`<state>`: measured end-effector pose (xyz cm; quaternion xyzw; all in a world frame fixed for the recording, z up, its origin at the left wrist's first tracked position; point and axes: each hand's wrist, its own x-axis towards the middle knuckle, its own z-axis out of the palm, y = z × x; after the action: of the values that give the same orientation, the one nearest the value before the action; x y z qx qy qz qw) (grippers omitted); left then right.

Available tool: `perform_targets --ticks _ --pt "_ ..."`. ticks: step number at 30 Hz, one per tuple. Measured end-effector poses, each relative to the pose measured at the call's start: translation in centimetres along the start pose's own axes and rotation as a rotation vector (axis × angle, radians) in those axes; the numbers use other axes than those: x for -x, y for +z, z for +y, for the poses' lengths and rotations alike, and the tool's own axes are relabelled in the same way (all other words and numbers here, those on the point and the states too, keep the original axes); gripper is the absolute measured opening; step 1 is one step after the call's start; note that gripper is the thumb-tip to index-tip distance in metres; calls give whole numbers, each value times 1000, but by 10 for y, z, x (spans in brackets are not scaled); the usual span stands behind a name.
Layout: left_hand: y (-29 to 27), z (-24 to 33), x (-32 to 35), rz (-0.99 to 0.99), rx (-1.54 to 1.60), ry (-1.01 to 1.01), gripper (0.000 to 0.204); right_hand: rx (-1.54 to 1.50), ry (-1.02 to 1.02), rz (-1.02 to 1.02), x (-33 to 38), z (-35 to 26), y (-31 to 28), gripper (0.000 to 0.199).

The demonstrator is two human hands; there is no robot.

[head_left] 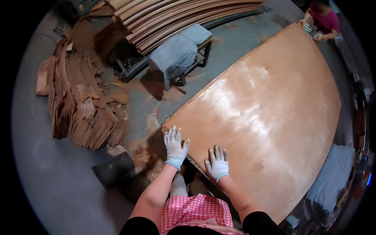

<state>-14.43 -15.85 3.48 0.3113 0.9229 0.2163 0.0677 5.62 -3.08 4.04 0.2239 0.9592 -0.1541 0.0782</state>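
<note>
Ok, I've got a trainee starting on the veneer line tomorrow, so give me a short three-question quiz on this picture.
1. True or false: both gloved hands lie flat on the near edge of the veneer sheet.
2. What holds the sheet's far end? A) a clamp B) a co-worker's hands C) nothing
3. What lies heaped on the floor to the person's left?

Key:
1. True: left hand and right hand press flat on it.
2. B
3. A pile of veneer scraps.

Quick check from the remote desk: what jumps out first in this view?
The big glossy veneer sheet fills the centre and right, with the left hand and right hand, both in white gloves, flat on its near edge. A co-worker's hands grip the far end; a ragged pile of veneer scraps sits left.
</note>
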Motion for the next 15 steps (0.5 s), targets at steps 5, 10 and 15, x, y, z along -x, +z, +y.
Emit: perform_targets --ticks 5,10,15 --pt "-19 -26 2 194 160 -336 68 -4 -8 38 2 3 0 59" --pt "-14 -43 -29 168 174 -308 56 -113 1 78 -2 0 -9 56" --pt "-23 -36 -39 235 261 -113 18 -316 -42 203 -25 -9 -35 49"
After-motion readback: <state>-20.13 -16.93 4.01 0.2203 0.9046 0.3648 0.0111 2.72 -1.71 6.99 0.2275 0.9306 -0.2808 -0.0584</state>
